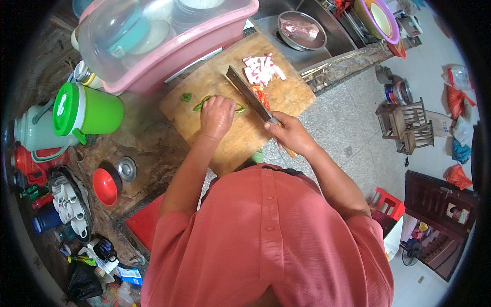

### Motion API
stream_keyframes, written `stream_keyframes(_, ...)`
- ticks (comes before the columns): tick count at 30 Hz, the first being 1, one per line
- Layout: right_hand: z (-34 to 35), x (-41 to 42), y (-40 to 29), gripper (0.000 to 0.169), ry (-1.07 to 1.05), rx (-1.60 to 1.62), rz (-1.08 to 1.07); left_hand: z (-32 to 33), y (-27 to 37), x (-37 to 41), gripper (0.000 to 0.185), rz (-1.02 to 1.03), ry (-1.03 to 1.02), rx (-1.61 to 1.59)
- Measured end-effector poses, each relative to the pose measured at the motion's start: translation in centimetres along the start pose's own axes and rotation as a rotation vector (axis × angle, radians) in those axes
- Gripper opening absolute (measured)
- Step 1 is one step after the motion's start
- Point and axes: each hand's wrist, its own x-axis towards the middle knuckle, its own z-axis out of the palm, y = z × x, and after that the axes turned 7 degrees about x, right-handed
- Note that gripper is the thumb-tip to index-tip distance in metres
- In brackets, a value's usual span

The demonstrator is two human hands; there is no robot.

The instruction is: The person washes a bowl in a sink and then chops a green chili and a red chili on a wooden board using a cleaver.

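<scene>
A wooden cutting board point(238, 130) lies before me on the counter. My left hand point(218, 115) presses down on green pepper pieces point(239, 109), which stick out on both sides of the fingers. In my right hand point(289, 132) is a cleaver point(249, 94), gripped by its wooden handle, the blade pointing up and left over the board. Sliced red pepper point(259, 94) lies just beyond the blade. Farther out is a heap of pale, pink-edged meat strips point(262, 70). One small green piece point(186, 97) sits apart, left of my left hand.
Behind the board stands a pink dish bin point(184, 50) with a clear lid. A metal bowl of raw meat point(303, 30) rests in the sink point(264, 23). Along the left are a green jug point(92, 109), a red bowl point(104, 187) and a tray of white cups point(71, 207).
</scene>
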Motion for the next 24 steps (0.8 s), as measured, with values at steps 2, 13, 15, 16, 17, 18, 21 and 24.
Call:
stream_keyframes(2, -0.2, -0.6, -0.2, 0.051, 0.001, 0.001, 0.004, 0.1, 0.0, 0.0, 0.011, -0.024, 0.005, -0.021)
stream_keyframes(13, 0.2, -2.1, -0.9, 0.051, -0.037, -0.056, 0.004, -0.5, 0.0, -0.8, 0.026, -0.02, -0.018, -0.1)
stream_keyframes(15, 0.3, -2.0, -1.0, 0.05, -0.04, -0.071, 0.017, -0.5, 0.0, -0.9, 0.024, -0.034, -0.012, -0.107)
stream_keyframes(16, 0.4, -1.9, -1.1, 0.049, -0.041, -0.079, 0.024, -0.6, 0.1, -0.9, 0.024, -0.043, -0.015, -0.11)
stream_keyframes(17, 0.5, -1.8, -0.9, 0.049, -0.046, -0.076, 0.026, -0.7, 0.2, -0.9, 0.023, -0.053, -0.018, -0.113)
stream_keyframes(18, 0.5, -1.6, -0.8, 0.048, -0.048, -0.075, 0.028, -0.7, 0.2, -0.9, 0.021, -0.055, -0.014, -0.115)
stream_keyframes(21, 0.6, -1.3, -0.8, 0.047, -0.048, -0.079, 0.055, -0.7, 0.3, -0.8, 0.017, -0.052, 0.002, -0.123)
stream_keyframes(24, 1.0, -0.5, -0.8, 0.047, -0.069, -0.071, 0.022, -0.6, 0.3, -0.7, 0.014, -0.036, 0.025, -0.129)
